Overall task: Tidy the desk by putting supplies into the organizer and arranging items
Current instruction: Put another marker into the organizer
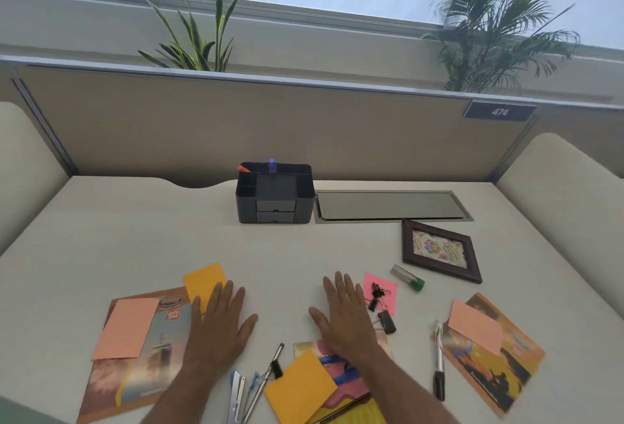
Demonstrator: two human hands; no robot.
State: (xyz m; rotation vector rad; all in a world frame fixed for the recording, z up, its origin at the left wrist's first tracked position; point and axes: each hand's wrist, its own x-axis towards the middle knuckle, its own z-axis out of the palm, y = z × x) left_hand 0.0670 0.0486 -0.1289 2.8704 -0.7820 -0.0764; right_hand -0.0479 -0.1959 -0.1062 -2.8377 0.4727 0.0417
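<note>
Lying nearest at the desk's (152, 241) front edge: orange sticky note (300, 386) atop a colourful booklet (347, 386), stapler (236, 396) and pens (261, 379) just left of it, one pen carrying a small black clip. Resting flat, both hands palm down, fingers straight and slightly spread, gripping nothing: left hand (221, 322) overlapping the near corner of a second orange note (204, 280), right hand (344, 315) covering the far edge of the booklet. Spread at left, a postcard with a ship picture (141, 356), salmon note (126, 327) on top. Placed at right, black marker (439, 359) pointing toward the front edge, beside another postcard (496, 366) topped by a salmon note (476, 327). Sitting just right of the right hand, pink sticky note (385, 288) with a black binder clip (376, 295) on it, a second binder clip (387, 320) just nearer. Farther out, a clear tube with green cap (408, 278), then a dark picture frame (439, 251) lying flat and skewed. Set into the desk beyond, a grey cable hatch (391, 206). Standing at the back centre, touching the hatch's left end, black organizer (274, 192), well apart from both hands; two small drawers closed in front, blue-capped item (273, 165) upright in a rear compartment, something orange-red (243, 168) at the rear left corner. Rising behind, beige partition (236, 126) bearing plaque "474" (499, 111), two plants (199, 38) above it.
</note>
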